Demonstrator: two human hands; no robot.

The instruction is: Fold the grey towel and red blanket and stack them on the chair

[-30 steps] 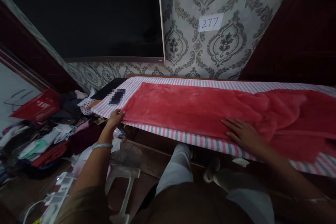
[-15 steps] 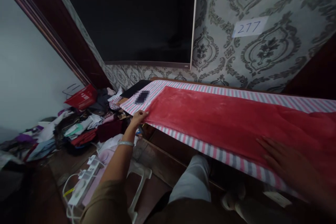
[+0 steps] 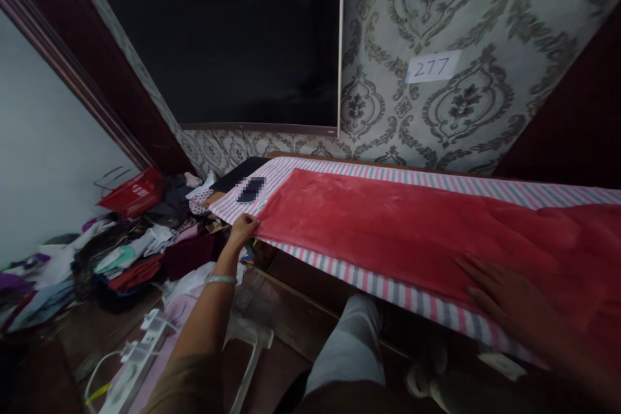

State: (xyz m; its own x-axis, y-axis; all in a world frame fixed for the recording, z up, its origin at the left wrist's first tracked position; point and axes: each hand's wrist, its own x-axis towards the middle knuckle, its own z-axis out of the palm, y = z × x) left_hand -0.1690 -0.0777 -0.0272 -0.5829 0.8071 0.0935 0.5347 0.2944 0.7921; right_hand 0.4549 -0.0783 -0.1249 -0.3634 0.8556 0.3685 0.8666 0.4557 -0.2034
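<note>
The right hand (image 3: 507,294) rests flat on the red cloth (image 3: 369,226), its grip spread and holding nothing. The cloth lies across a striped cover (image 3: 275,172); plush-looking, it should be soft and limp, best taken by 2 corners. At its near-left corner, the left hand (image 3: 244,229) pinches it. Just left of the cloth, 1 dark phone (image 3: 252,190) could obstruct; beyond it hangs a television (image 3: 242,45).
</note>
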